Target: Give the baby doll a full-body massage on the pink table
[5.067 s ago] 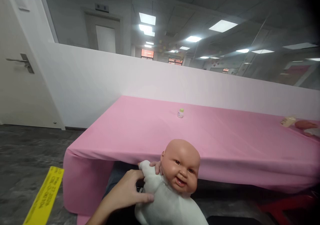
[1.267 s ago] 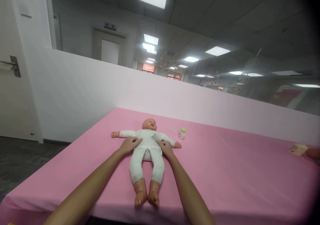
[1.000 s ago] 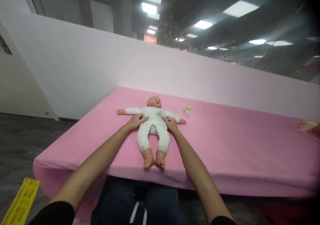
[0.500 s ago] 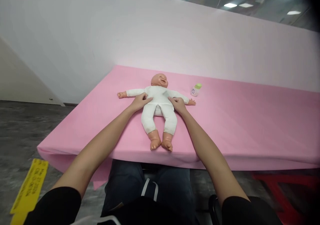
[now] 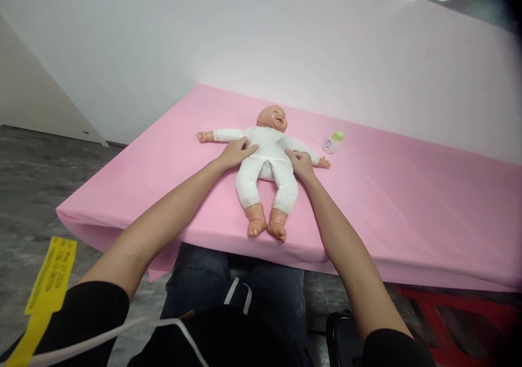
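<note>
Doll (image 5: 267, 160), soft white cloth body

The person is wearing a black top with short sleeves ending above the elbows, leaving both forearms bare down to the left hand (image 5: 235, 152) and right hand (image 5: 300, 163). Dark blue trousers are covering the legs, with a white drawstring hanging at the waist. A white cable is trailing across the chest.

Both arms outstretched, left hand (image 5: 235, 153) and right hand (image 5: 299, 163) flat
</note>
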Tool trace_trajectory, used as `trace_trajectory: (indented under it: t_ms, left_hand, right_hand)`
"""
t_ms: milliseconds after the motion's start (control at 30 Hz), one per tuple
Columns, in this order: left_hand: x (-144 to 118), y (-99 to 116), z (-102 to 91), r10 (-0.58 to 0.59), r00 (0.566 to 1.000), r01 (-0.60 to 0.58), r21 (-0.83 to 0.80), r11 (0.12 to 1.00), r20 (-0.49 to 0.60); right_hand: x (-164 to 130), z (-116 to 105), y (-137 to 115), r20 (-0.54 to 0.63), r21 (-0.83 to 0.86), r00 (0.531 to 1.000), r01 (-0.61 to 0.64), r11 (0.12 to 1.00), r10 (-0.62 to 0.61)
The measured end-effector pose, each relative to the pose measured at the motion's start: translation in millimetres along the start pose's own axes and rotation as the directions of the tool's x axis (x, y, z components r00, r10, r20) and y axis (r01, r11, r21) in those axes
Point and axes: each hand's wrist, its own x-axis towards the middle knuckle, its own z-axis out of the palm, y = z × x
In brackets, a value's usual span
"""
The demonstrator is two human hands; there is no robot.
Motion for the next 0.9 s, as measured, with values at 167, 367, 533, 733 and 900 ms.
trace_trajectory:
  t_ms: [167, 367, 533, 733, 900]
  left_hand:
    - [-0.6, 1.4, -0.4, 0.026, 1.0, -0.027, 0.015, 1.0, 0.008]
    - [-2.4, 1.1, -0.3, 0.046, 0.999, -0.047, 0.022, 0.999, 0.011]
    - [-2.9, 3.2, -1.8, 0.088, 0.996, -0.088, 0.005, 0.996, 0.01]
    - [-2.5, 3.6, -4.0, 0.073, 0.997, -0.073, 0.006, 0.997, 0.037]
    - [-1.3, 1.1, -4.1, 0.046, 0.998, -0.046, 0.012, 0.999, 0.041]
  right_hand:
    - [1.4, 0.5, 4.8, -0.002, -0.006, 1.0, 0.006, 1.0, -0.006]
    - [0.7, 2.6, 5.4, 0.006, -0.002, 1.0, 0.007, 1.0, -0.007]
    - [-0.6, 2.2, -0.1, 0.005, -0.002, 1.0, -0.005, 1.0, 0.005]
    - [-1.3, 2.0, -3.9, 0.017, 0.008, 1.0, -0.018, 1.0, 0.018]
    - [1.0, 3.1, -0.2, 0.017, 0.036, 1.0, -0.015, 0.999, 0.015]
